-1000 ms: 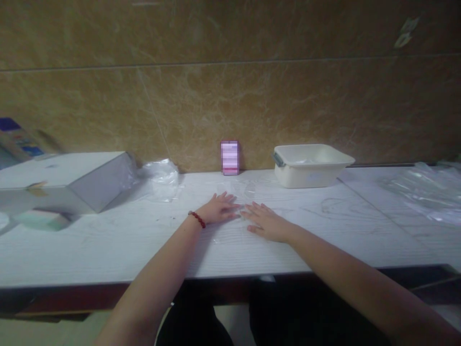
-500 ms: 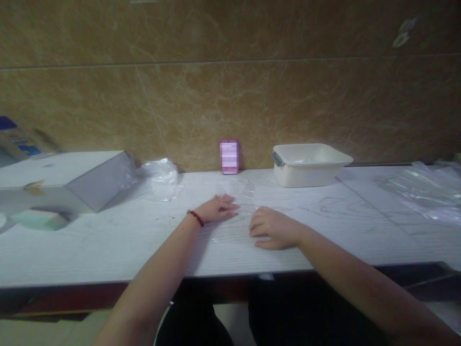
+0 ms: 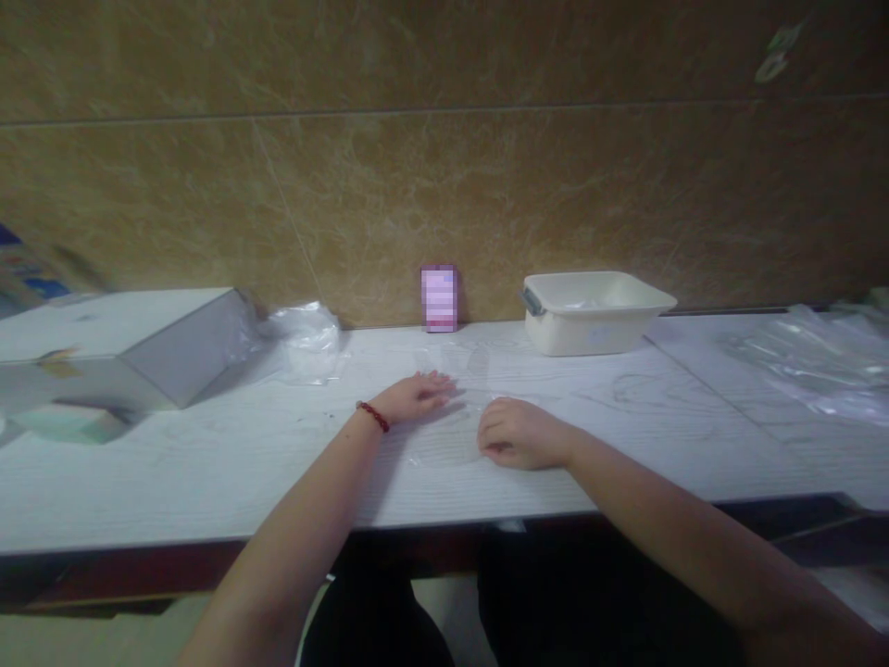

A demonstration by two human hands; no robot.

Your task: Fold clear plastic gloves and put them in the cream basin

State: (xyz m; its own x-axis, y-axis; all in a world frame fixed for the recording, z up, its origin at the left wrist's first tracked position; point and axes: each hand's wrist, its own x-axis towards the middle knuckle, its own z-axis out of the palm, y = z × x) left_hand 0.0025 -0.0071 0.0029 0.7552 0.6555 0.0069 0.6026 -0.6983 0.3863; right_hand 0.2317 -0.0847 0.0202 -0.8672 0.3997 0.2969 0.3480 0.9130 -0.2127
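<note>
A clear plastic bag [image 3: 444, 443], hard to make out against the white table, lies flat under and between my hands. My left hand [image 3: 419, 396], with a red bead bracelet at the wrist, rests on it with fingers spread. To the right, my right hand [image 3: 518, 434] has its fingers curled and thumb drawn in at the bag's right side. It seems to pinch the film there, though the fingertips are partly hidden.
A phone [image 3: 439, 299] leans on the tiled wall. Right of it stands a cream tub [image 3: 590, 333]. A white box [image 3: 167, 347] and crumpled plastic [image 3: 309, 343] are at the left, with a pale green block [image 3: 73, 422] in front. More clear plastic [image 3: 826, 357] lies far right.
My right thumb has moved in against the fingers, closing that hand. My left hand stays spread in nearly the same place. The whole view has shifted slightly.
</note>
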